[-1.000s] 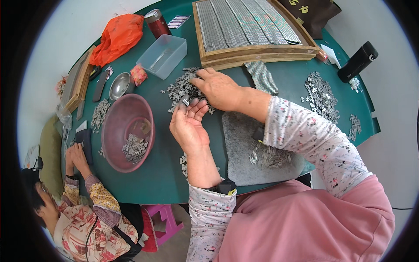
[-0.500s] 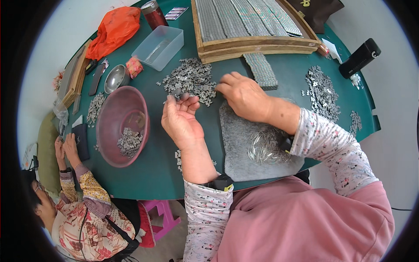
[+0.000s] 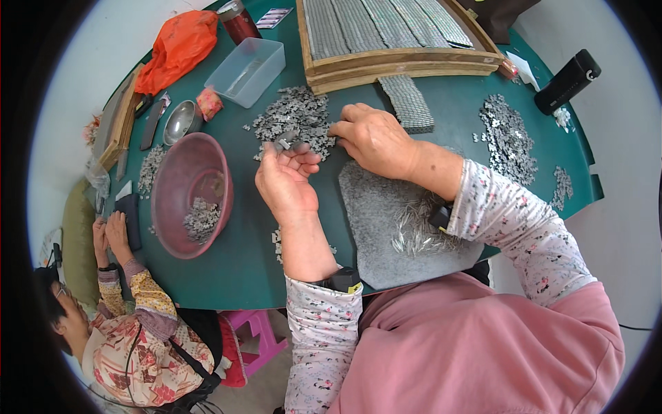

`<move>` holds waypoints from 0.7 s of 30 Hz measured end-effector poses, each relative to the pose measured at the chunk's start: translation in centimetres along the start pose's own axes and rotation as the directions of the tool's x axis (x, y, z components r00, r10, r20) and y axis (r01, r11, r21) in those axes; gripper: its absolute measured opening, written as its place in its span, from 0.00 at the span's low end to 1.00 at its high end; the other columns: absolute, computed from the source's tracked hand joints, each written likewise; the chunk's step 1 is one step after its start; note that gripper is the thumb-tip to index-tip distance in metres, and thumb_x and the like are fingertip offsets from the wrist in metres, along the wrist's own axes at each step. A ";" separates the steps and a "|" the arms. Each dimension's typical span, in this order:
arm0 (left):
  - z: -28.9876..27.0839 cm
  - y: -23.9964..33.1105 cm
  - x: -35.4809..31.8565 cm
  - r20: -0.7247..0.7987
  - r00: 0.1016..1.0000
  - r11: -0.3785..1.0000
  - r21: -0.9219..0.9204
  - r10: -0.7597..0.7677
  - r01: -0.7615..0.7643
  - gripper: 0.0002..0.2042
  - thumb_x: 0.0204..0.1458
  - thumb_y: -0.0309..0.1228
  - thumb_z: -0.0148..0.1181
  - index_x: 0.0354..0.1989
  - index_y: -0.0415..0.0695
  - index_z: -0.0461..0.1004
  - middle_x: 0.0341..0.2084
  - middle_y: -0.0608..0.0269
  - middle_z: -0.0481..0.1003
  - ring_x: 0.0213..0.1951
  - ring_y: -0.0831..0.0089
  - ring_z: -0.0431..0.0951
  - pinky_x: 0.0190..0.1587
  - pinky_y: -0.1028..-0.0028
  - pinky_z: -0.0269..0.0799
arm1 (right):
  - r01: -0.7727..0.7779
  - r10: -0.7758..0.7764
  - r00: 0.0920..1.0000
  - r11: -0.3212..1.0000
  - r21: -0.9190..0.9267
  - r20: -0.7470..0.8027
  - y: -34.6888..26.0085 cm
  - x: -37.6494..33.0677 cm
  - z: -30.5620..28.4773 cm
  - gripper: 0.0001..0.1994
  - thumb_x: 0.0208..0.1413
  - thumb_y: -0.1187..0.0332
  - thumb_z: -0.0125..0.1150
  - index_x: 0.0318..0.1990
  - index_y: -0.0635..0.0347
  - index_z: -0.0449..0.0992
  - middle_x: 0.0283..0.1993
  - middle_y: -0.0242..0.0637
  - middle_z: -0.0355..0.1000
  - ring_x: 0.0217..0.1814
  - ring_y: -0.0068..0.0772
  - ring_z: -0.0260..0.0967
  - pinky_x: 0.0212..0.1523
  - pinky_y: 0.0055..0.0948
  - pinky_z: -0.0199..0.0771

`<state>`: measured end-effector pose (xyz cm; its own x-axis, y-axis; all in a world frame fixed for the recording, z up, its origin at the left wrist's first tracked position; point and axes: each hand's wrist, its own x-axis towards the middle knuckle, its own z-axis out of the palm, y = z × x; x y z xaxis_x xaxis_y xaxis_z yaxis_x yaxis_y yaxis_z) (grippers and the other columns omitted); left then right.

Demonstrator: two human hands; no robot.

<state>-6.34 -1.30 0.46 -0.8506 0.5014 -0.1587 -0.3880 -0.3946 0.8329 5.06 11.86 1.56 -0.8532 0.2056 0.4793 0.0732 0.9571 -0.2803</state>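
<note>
My left hand (image 3: 293,178) is turned palm up, its thumb and forefinger closed on a small silvery metal piece (image 3: 284,143). Just to its right, my right hand (image 3: 376,141) hangs palm down with its fingertips pinched together at the edge of a pile of small grey metal pieces (image 3: 293,117); whatever lies between those fingertips is too small to make out. Beneath my right forearm lies a grey felt mat (image 3: 365,228) bearing a heap of thin shiny pins (image 3: 424,228). Behind my right hand stands a block of tightly stacked pieces (image 3: 407,103).
At the back is a wooden tray (image 3: 407,58) filled with rows of metal pieces. A pink basin (image 3: 169,207), a metal bowl (image 3: 183,123) and a clear plastic box (image 3: 258,76) stand left. More pieces (image 3: 507,138) lie right, near a black bottle (image 3: 569,81). A co-worker's hands (image 3: 114,234) are far left.
My right hand has shifted slightly left and closer to my left hand. The small metal piece shows more plainly in my left fingers. The whole view has shifted a little.
</note>
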 end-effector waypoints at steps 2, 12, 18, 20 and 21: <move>0.0 -0.1 0.1 0.021 0.999 0.999 -0.005 -0.032 0.032 0.22 0.63 0.43 0.43 0.38 0.33 0.73 0.23 0.52 0.76 0.20 0.66 0.76 0.21 0.74 0.69 | 0.025 -0.025 0.999 1.000 -0.006 0.025 0.6 0.9 1.0 0.07 0.44 0.73 0.61 0.33 0.60 0.77 0.35 0.41 0.69 0.42 0.44 0.68 0.42 0.39 0.71; 0.1 -0.1 -0.2 0.096 0.994 0.999 0.003 -0.054 0.054 0.24 0.64 0.46 0.41 0.38 0.31 0.72 0.25 0.51 0.77 0.21 0.64 0.77 0.23 0.73 0.70 | 0.031 -0.024 0.993 0.998 -0.057 0.116 -0.1 2.1 2.6 0.07 0.45 0.74 0.60 0.34 0.61 0.75 0.35 0.41 0.69 0.42 0.44 0.69 0.42 0.39 0.72; 0.2 -0.3 0.0 0.127 0.990 0.998 0.029 -0.066 0.063 0.25 0.64 0.46 0.41 0.39 0.31 0.72 0.24 0.51 0.77 0.22 0.64 0.77 0.24 0.73 0.70 | 0.079 -0.079 0.997 0.997 -0.023 0.006 0.7 2.0 3.1 0.08 0.45 0.75 0.58 0.35 0.63 0.73 0.35 0.45 0.69 0.39 0.48 0.69 0.39 0.40 0.72; 0.2 -0.4 0.0 0.129 0.989 0.997 0.042 -0.071 0.066 0.25 0.63 0.46 0.41 0.39 0.31 0.72 0.24 0.51 0.77 0.22 0.64 0.77 0.24 0.73 0.70 | 0.052 -0.054 0.997 0.998 0.024 0.062 0.9 1.9 1.7 0.08 0.46 0.74 0.57 0.36 0.63 0.73 0.37 0.46 0.71 0.42 0.49 0.70 0.41 0.41 0.72; 0.2 -0.5 0.0 0.128 0.989 0.997 0.039 -0.075 0.071 0.24 0.63 0.45 0.42 0.40 0.31 0.72 0.24 0.51 0.77 0.22 0.64 0.77 0.24 0.73 0.70 | 0.026 -0.034 0.993 0.997 0.069 0.117 1.0 1.7 0.7 0.09 0.47 0.73 0.56 0.37 0.64 0.74 0.39 0.47 0.72 0.44 0.50 0.71 0.44 0.42 0.73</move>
<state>-6.08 -0.99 0.18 -0.7667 0.6238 -0.1520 -0.4330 -0.3277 0.8397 3.35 13.02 1.49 -0.9100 0.1477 0.3875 0.0152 0.9457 -0.3248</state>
